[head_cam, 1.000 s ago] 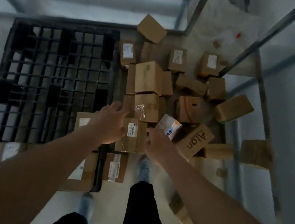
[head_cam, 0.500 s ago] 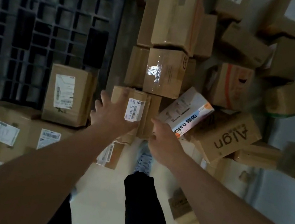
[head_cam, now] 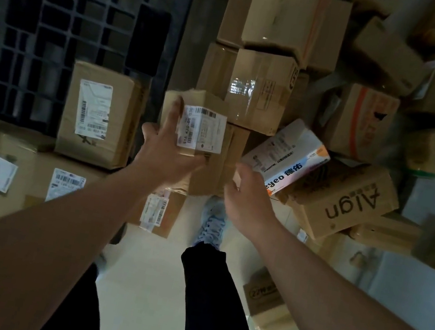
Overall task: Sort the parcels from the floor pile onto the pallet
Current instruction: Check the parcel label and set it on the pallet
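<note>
Black pallet (head_cam: 64,7) runs off the top and left edges. Floor pile (head_cam: 352,101) blurs at right. The left hand (head_cam: 168,150) grips a labelled parcel (head_cam: 202,127), fingers curled around it. The right hand (head_cam: 248,199) hovers beside, fingers relaxed.

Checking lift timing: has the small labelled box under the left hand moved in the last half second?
Yes. The small labelled box has risen toward the taped box, now overlapping its lower edge.
</note>
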`<state>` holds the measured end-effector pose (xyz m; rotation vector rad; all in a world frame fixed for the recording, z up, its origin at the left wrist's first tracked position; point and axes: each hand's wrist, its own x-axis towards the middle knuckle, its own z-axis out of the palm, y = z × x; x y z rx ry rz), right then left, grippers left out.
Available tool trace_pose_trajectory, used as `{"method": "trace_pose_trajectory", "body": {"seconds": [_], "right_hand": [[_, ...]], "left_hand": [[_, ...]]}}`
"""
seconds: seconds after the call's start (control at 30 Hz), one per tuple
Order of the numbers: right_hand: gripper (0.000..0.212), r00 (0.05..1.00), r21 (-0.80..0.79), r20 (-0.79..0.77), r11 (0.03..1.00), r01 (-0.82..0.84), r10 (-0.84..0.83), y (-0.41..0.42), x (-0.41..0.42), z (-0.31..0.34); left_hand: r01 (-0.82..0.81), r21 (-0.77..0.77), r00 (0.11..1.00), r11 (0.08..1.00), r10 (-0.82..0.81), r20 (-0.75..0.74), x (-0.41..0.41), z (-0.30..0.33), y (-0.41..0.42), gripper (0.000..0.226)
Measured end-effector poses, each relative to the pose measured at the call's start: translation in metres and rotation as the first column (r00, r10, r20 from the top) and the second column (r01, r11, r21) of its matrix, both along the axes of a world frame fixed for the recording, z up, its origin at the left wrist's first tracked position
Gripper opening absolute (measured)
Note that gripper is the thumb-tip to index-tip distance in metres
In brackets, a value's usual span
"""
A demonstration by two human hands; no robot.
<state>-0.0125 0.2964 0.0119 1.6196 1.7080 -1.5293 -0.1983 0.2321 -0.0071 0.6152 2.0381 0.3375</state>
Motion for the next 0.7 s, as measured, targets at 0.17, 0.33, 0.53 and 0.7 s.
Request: {"method": "trace_pose_trajectory", "body": {"seconds": [0.17,0.33,0.53,0.7], "right_hand": [[0.012,0.983,0.019,-0.070,0.985,0.172,-0.170,0.001,-0.031,0.027],[0.041,0.952,-0.156,-0.169,0.961,0.229,-0.255,-0.022,-0.073,0.063],[0.031,0.837,-0.331,-0.282,0.866,0.375,-0.470,-0.070,-0.134,0.106],[0.043,0.801,-0.314,-0.325,0.856,0.411,-0.503,-0.101,-0.181,0.133]], "left_hand": [[-0.137,0.057,0.975,0.989,0.125,0.182,-0.045,0.045,-0.011,0.110],[-0.304,0.153,0.883,0.940,0.217,0.417,-0.080,0.085,-0.035,0.081],[-0.343,0.157,0.814,0.926,0.210,0.541,-0.114,0.123,-0.075,0.069],[-0.324,0.184,0.825,0.928,0.182,0.535,-0.158,0.150,-0.103,0.053]]}}
